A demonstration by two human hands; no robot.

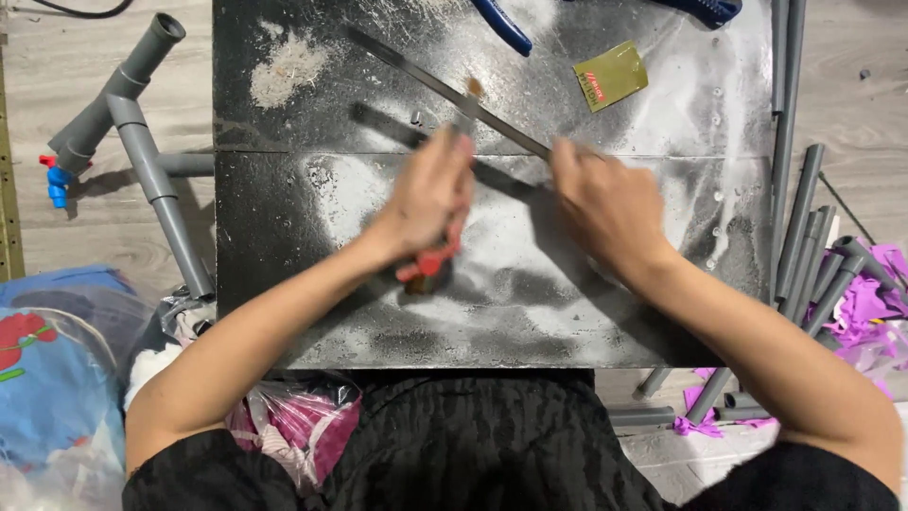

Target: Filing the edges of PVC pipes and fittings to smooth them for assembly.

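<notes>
The long metal strip (445, 87) lies across the dark board (284, 312), its long axis running from upper left down to lower right, ending under your right hand (610, 208), which presses flat on that near end. Your left hand (430, 194) is clenched around a red-handled tool (430, 265), tip toward the strip's middle. Grey pipes (142, 142) lie beside the board.
</notes>
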